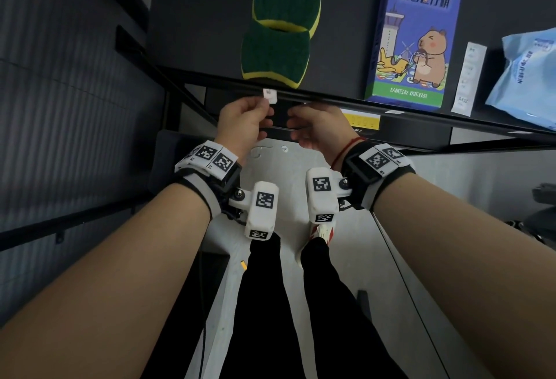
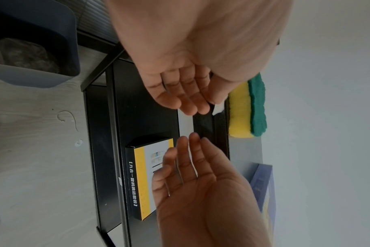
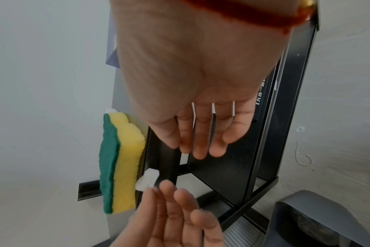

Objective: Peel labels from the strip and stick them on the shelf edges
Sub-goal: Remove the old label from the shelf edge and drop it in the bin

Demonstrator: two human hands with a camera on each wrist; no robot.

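One small white label (image 1: 269,95) is pinched at the fingertips of the left hand (image 1: 243,124), against the black shelf edge (image 1: 331,101); beside it the right hand (image 1: 319,127) hangs relaxed, fingers straight, holding nothing.

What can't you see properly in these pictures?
- Print on the small white label: too small in the head view, edge-on in both wrist views.
- Whether the label touches the shelf edge yet: left hand hides it.
- The label strip: not seen in any view.
- White item behind the sponges: cut off by the head view's top edge.
- Right hand palm side: hidden in head view.
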